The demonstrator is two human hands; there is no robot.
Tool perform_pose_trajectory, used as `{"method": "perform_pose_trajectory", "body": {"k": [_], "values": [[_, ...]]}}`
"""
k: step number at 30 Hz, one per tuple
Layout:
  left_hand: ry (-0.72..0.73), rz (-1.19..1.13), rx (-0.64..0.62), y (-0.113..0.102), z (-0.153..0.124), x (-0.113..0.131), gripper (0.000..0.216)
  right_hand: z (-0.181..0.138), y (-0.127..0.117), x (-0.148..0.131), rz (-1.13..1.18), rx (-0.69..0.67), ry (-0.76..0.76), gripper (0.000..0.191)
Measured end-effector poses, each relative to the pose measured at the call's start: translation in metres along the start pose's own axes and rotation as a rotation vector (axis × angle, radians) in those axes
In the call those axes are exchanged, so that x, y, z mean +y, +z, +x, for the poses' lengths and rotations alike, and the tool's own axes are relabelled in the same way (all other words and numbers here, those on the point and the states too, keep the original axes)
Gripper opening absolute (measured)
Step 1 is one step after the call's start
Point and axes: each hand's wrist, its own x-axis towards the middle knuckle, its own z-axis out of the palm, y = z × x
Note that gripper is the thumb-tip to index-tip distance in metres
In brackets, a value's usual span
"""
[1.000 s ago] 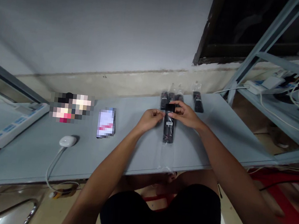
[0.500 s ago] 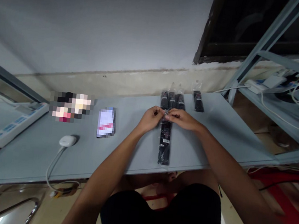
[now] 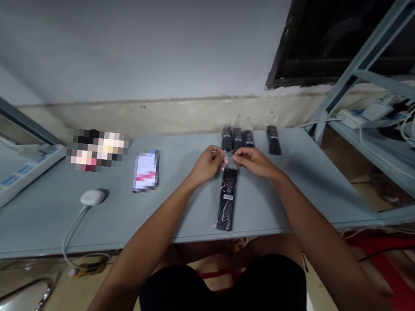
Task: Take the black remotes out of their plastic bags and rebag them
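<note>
A black remote-like device in a clear plastic bag lies lengthwise near the table's front edge. Its bag's upper end reaches up between my hands. My left hand pinches that end from the left. From the right, my right hand has thumb and forefinger closed on the same plastic. Just behind my fingers, several similar bagged black devices lie side by side. One more bagged device lies apart from them, to the right.
On the grey table a phone lies left of my hands. Further left are a white round charger with a cable and a long power strip. A metal shelf holding tangled cables stands at right.
My hands have moved slightly apart along the bag's upper end, and more clear plastic shows between them. The view has shifted slightly.
</note>
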Motion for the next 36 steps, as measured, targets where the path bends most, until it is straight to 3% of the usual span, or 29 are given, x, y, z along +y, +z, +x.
{"method": "perform_pose_trajectory", "body": {"k": [6,10,17,23,26,32,36], "values": [[0.048,0.041,-0.030,0.000,0.002,-0.001,0.036,0.004,0.000,0.006,0.122,0.135,-0.013,0.033],[0.069,0.012,0.012,0.001,0.001,0.000,0.041,0.008,0.000,0.013,0.225,0.215,-0.047,0.038],[0.029,-0.128,0.094,0.000,0.000,0.004,0.044,0.005,0.001,0.010,0.320,0.113,0.215,0.039],[-0.029,-0.279,0.118,0.002,-0.001,0.010,0.053,-0.003,0.002,0.004,0.320,-0.151,0.277,0.039],[-0.104,-0.269,0.105,-0.001,-0.002,0.012,0.058,-0.004,0.001,0.003,0.323,-0.126,0.279,0.040],[-0.216,-0.141,-0.123,-0.010,-0.004,0.010,0.048,-0.004,-0.002,-0.001,0.342,-0.095,0.299,0.032],[-0.171,-0.137,-0.088,-0.010,-0.003,0.007,0.049,-0.004,-0.003,-0.002,0.419,-0.102,0.345,0.028]]}}
